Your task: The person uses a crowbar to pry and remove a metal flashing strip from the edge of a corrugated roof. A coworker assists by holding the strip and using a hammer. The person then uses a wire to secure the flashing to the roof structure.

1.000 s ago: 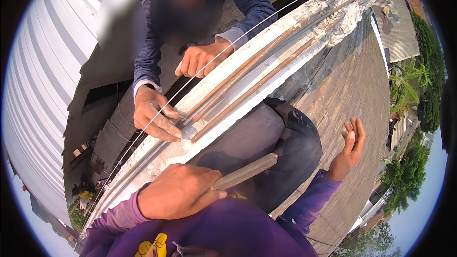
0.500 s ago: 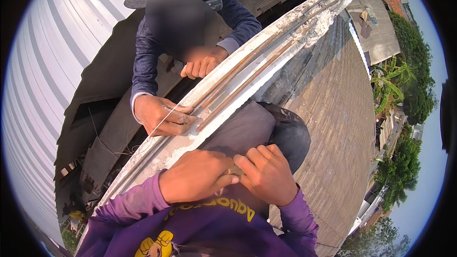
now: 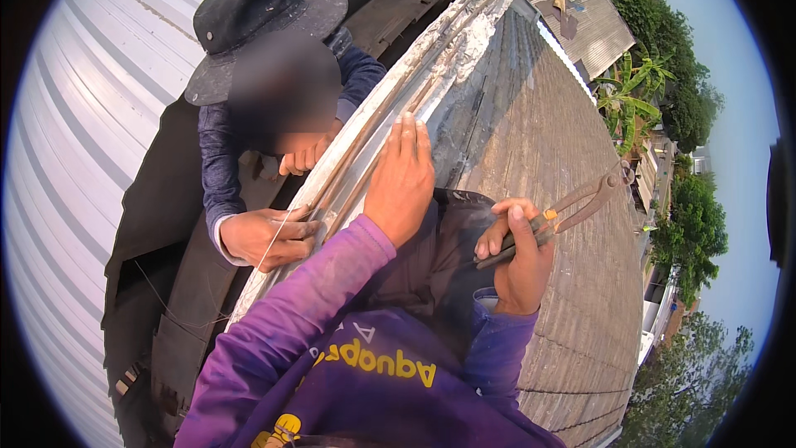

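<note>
My left hand (image 3: pixel 401 184) reaches up with its fingers straight and together, lying flat against the edge of the white concrete ledge (image 3: pixel 473 54) by its rusty steel rods (image 3: pixel 361 143). Whether it presses on a rod is hidden beneath the palm. My right hand (image 3: pixel 524 259) is closed around the dark handles of rusty pincers (image 3: pixel 599 193). Their head points up and right, with the metal arms bowed apart. Across the ledge, a co-worker's hand (image 3: pixel 264 238) grips near the rod ends beside a thin pale wire (image 3: pixel 278 241).
The co-worker in a dark hat (image 3: pixel 249 12) leans over the ledge from the far left. White corrugated metal roofing (image 3: pixel 108 116) fills the left side. A brownish ribbed roof (image 3: pixel 572 299) slopes away on the right. Dark sheets and a gap (image 3: pixel 153 282) lie beneath the co-worker.
My hands, together over my lap before, are now apart. The left has moved up to the ledge; the right has moved right, now holding the pincers in plain view. The view has shifted.
</note>
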Tool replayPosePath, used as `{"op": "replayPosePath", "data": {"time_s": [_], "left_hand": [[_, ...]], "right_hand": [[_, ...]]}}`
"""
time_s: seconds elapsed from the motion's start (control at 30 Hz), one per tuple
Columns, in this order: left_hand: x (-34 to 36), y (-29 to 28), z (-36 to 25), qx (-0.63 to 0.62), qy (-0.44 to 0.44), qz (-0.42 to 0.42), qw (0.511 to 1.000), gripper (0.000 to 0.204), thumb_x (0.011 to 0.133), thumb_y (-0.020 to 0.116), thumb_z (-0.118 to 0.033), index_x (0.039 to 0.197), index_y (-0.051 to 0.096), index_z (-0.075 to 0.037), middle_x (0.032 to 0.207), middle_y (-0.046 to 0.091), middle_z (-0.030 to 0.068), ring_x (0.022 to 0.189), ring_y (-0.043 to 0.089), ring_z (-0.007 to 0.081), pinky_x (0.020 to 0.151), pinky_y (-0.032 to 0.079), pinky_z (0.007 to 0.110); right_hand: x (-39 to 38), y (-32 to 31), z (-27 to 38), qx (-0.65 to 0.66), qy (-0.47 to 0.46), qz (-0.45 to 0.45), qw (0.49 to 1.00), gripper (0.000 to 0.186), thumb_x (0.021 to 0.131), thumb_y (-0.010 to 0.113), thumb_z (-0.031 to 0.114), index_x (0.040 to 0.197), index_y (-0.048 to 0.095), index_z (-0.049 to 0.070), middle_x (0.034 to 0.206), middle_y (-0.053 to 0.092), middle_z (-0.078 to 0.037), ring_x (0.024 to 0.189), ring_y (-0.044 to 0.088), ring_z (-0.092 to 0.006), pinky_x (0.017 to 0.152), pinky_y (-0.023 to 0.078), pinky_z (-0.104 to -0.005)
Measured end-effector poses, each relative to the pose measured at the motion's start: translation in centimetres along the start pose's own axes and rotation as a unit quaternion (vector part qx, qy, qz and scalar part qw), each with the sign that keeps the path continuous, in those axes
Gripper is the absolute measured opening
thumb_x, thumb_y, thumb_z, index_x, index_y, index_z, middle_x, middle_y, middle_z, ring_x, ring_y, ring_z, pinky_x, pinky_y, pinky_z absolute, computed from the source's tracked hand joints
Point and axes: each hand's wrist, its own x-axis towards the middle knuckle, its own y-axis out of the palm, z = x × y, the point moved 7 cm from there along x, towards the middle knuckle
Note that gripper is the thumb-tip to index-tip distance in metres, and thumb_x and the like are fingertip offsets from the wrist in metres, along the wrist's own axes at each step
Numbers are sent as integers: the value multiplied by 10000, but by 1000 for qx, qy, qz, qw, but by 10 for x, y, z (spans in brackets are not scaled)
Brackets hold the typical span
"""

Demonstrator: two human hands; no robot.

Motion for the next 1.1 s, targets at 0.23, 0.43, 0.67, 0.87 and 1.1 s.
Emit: {"op": "replayPosePath", "data": {"time_s": [0.23, 0.43, 0.67, 0.87, 1.1], "left_hand": [[69, 52, 1, 201, -58, -11, 978, 576, 994, 585, -152, 1498, 495, 111, 1538, 519, 302, 1453, 485, 398, 1173, 405, 437], [86, 54, -2, 193, -104, -10, 976, 561, 991, 608, -179, 1472, 521, 94, 1500, 562, 285, 1398, 524, 383, 1137, 410, 479], [100, 54, -6, 103, -207, -90, 969, 459, 886, 680, -72, 1312, 568, 57, 1308, 594, 233, 1272, 549, 375, 1093, 405, 519], [99, 58, -2, 66, -244, -121, 960, 447, 826, 702, -32, 1251, 578, 23, 1299, 555, 225, 1256, 515, 375, 1068, 405, 513], [77, 54, 1, 28, -229, -184, 955, 533, 852, 657, -18, 1375, 563, 16, 1372, 540, 239, 1243, 514, 387, 1084, 396, 513]], "right_hand": [[9, 1, -1, -14, -51, -20, 998, 234, 1066, 638, 196, 1120, 676, -29, 735, 602, -55, 664, 599, -148, 636, 535, -319], [8, -8, -16, -69, -52, -50, 995, 317, 1034, 702, 281, 1144, 700, -17, 708, 605, -47, 649, 617, -158, 650, 530, -316], [12, -29, -46, -44, -21, -64, 997, 184, 1074, 630, 151, 1181, 673, 7, 739, 580, -47, 645, 578, -152, 614, 518, -318], [52, -38, -61, -51, -28, -50, 997, 224, 1081, 618, 183, 1202, 681, 5, 748, 586, -47, 673, 592, -160, 669, 527, -327], [110, -33, -66, -101, -26, 34, 994, 226, 1092, 605, 181, 1239, 676, 26, 744, 584, -35, 681, 603, -159, 668, 523, -315]]}}
